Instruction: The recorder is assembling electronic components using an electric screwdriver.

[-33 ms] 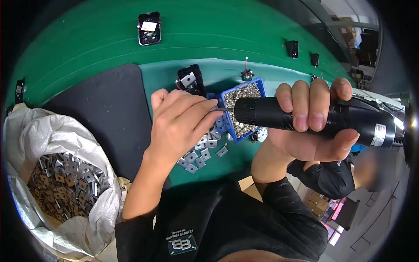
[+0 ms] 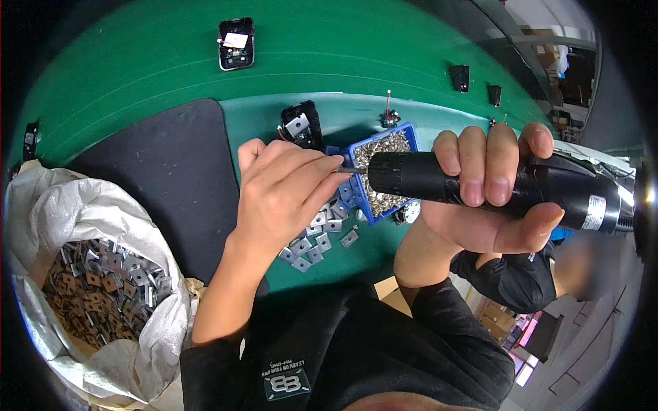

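My right hand (image 2: 490, 185) wraps round a black electric screwdriver (image 2: 411, 175), held level with its thin bit (image 2: 358, 170) pointing left. At the tip of that bit, the thumb and fingertips of my left hand (image 2: 284, 185) are pinched together. Whatever is between those fingertips is hidden. Below them is a blue tray (image 2: 415, 133) full of small silver screws (image 2: 384, 145). Square metal plates with a centre hole (image 2: 300, 248) lie loose beside the tray. Behind my left hand is an open black housing (image 2: 310, 120) with a metal plate in it.
A white woven sack (image 2: 113, 195) of metal plates stands at the left, by a dark mat (image 2: 161, 157). Another open housing (image 2: 236, 51) lies on the green surface. A small wired part (image 2: 391, 120) sits behind the tray. Another person (image 2: 510, 277) is at the right.
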